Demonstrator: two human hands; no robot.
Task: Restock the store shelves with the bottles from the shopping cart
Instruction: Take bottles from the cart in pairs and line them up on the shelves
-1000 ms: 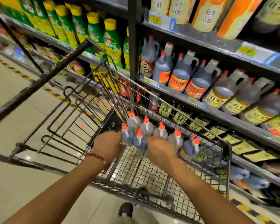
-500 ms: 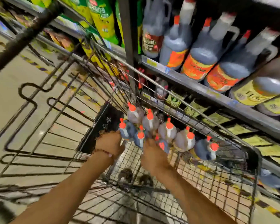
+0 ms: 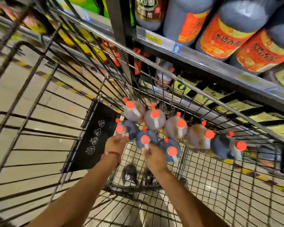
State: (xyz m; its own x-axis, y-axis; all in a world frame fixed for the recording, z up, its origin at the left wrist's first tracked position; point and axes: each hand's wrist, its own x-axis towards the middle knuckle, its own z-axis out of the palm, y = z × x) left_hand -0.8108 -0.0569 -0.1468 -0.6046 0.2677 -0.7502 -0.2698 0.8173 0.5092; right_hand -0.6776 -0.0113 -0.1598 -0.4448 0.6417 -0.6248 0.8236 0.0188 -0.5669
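Several orange-capped jugs stand clustered at the far end of the wire shopping cart; some hold dark liquid, some amber. My left hand grips the handle of the leftmost dark jug. My right hand grips the handle of the dark jug next to it. Both arms reach down into the cart. The fingers are hidden behind the jugs.
A dark metal shelf runs along the right, loaded with big dark jugs with orange labels. Lower shelves hold yellow-labelled goods behind the cart's wires. The cart's black child-seat flap stands at left. Tiled floor lies beyond.
The camera has dropped lower and closer to the cart. Both hands stay at the two nearest dark jugs, and the jugs have not visibly risen.
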